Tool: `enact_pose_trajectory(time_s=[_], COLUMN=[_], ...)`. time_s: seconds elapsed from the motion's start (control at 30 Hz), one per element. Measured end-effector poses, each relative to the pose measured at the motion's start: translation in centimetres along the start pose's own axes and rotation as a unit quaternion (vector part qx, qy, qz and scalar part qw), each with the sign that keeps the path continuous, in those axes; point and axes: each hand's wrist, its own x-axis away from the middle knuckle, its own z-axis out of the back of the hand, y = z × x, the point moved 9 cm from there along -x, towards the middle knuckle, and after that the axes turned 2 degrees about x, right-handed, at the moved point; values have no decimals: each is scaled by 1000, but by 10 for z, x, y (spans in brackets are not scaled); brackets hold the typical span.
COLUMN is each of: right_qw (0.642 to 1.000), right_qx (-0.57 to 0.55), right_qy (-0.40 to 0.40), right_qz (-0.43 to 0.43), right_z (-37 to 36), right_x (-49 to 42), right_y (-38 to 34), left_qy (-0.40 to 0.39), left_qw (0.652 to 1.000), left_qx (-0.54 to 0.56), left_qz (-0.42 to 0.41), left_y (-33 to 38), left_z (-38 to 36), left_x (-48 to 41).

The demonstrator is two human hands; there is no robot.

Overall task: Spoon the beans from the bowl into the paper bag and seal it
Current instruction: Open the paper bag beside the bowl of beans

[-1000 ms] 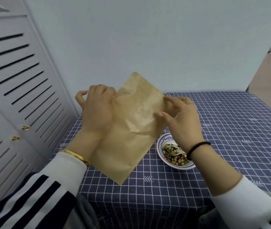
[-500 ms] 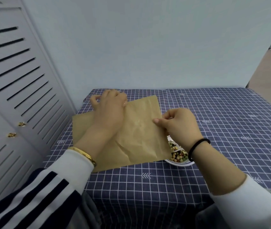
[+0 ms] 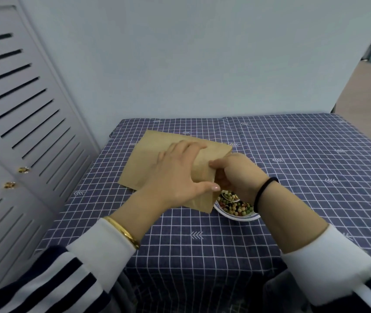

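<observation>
A flat brown paper bag (image 3: 145, 161) lies low over the blue checked tablecloth (image 3: 293, 177), its right end reaching over the bowl. My left hand (image 3: 175, 175) rests spread on top of the bag, thumb at its near right edge. My right hand (image 3: 236, 175) pinches the bag's right edge between thumb and fingers. Just under that edge sits a white bowl (image 3: 239, 216) of mixed green, yellow and dark beans (image 3: 236, 205). A spoon's tip (image 3: 227, 195) shows in the bowl; the rest of it is hidden by my right hand.
A grey louvred cabinet (image 3: 21, 132) stands close on the left. A pale wall (image 3: 202, 64) runs along the table's far edge. The table's right edge borders open wooden floor (image 3: 369, 86).
The bag came down from upright in the air to nearly flat over the table. Both hands followed it down and moved together at its right end.
</observation>
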Motion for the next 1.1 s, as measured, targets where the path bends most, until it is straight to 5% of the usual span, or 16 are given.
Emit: enact_pose_trajectory(time_s=[0.27, 0.6, 0.83, 1.1], right_qw=[998, 999, 942, 896], right_qx=[-35, -22, 226, 401], right_qy=[-56, -8, 218, 188], right_qz=[17, 49, 117, 28], right_z=[-15, 10, 86, 108], right_x=[5, 7, 23, 38], right_y=[-1, -3, -7, 30], left_qy=[3, 54, 78, 84], left_qw=[999, 998, 996, 994], left_qx=[-25, 15, 13, 48], left_qz=[38, 43, 38, 53], left_y=[7, 9, 15, 16], left_z=[-9, 5, 8, 9], left_x=[1, -1, 0, 1])
